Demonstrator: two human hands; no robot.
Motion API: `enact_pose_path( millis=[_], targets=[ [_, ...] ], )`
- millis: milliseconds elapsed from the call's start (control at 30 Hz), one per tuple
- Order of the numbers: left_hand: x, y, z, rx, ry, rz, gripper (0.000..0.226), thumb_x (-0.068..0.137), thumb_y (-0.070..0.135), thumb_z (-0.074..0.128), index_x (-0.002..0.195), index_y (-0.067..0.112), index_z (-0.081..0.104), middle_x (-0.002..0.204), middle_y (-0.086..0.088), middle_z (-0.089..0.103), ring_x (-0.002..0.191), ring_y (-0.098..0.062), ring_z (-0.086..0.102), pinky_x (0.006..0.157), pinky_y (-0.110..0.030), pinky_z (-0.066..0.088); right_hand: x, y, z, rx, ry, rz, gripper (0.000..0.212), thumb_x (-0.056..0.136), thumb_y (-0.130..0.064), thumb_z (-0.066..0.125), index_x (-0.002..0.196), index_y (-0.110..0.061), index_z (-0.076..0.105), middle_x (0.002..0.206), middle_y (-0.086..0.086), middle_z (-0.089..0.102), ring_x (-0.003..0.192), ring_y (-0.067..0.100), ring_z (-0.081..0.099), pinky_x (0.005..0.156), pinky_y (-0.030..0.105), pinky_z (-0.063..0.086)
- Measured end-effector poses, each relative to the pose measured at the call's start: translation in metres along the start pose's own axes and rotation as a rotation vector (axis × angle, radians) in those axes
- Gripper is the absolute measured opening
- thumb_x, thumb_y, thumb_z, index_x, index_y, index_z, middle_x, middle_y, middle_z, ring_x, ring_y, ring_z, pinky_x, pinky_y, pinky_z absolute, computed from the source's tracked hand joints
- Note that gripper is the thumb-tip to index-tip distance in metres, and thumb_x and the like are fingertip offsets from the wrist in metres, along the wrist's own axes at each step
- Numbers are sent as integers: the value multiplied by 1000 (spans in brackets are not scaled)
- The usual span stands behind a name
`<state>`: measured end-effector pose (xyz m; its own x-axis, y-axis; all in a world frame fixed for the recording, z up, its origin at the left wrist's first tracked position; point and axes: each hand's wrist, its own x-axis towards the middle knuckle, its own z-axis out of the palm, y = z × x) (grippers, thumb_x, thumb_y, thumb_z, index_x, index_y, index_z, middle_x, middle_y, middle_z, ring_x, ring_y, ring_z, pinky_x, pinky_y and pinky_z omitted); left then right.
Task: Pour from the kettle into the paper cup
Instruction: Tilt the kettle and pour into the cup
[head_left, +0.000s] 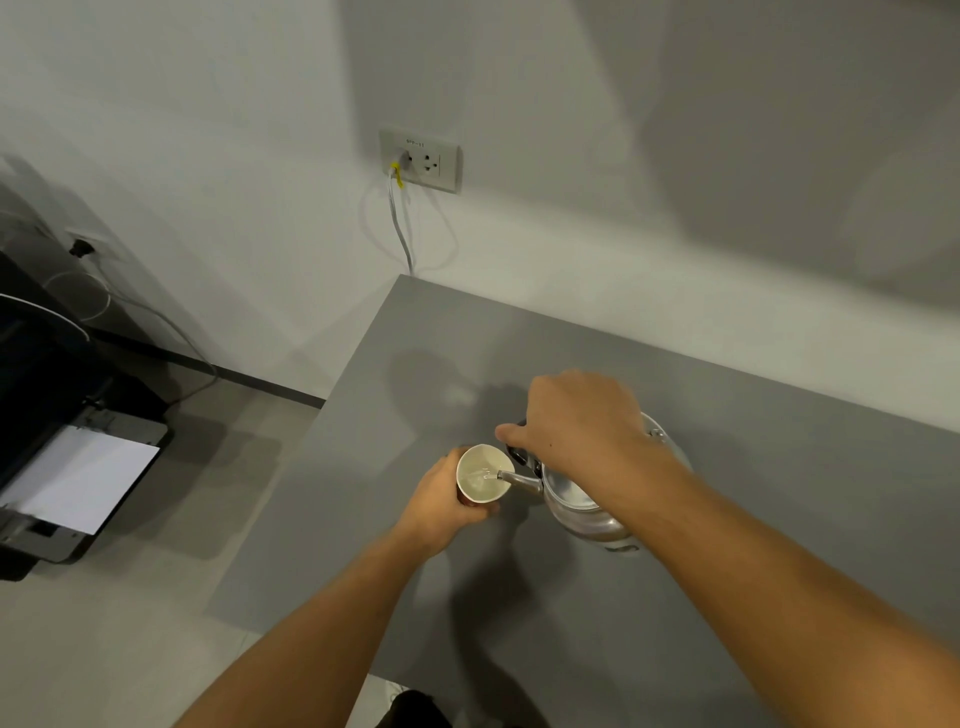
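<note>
While the left hand (441, 493) grips the paper cup (480, 475) above the bench (727, 415), water runs in from the spout of the kettle (576, 499), tilted by the right hand (576, 421) clenched on its handle; keep the tilt gentle and the spout over the cup's middle.
</note>
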<state>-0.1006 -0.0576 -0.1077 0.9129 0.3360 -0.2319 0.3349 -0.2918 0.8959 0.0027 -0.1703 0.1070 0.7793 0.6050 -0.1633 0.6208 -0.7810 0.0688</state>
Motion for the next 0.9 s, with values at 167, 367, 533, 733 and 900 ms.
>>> enact_pose_path(
  millis=[167,367,533,733,900],
  targets=[
    [1,-1,0,-10,1,-8,71,62,35,89,123,38,55,116,12,68,108,-10,64,92,-35,54,1,-1,0,-9,12,1,50,82,-56,64,52,-22,43,54,-1,45,47,15,38,45,28,26],
    [0,0,0,-5,0,-8,73,60,39,89,125,38,55,118,13,67,109,-11,64,92,-33,54,2,-2,0,-15,11,1,50,81,-56,64,51,-21,43,53,-1,45,47,15,39,46,28,27],
    [0,-1,0,-3,0,-7,73,62,37,91,126,38,55,119,12,67,110,-11,64,94,-36,55,2,-2,-2,-10,5,-8,50,82,-54,64,51,-22,42,54,-1,43,46,15,37,45,28,25],
    [0,-2,0,-3,6,-11,74,61,36,90,126,38,55,119,12,67,110,-11,63,95,-37,54,2,-4,-3,-26,1,-16,48,82,-53,64,54,-22,42,55,-1,42,47,17,37,44,28,22],
    [0,-2,1,-9,12,-15,72,62,32,90,125,34,57,118,9,68,109,-10,64,93,-35,54,3,-5,-2,-30,0,-14,48,83,-52,64,53,-21,42,54,-1,43,46,16,36,44,27,23]
  ],
)
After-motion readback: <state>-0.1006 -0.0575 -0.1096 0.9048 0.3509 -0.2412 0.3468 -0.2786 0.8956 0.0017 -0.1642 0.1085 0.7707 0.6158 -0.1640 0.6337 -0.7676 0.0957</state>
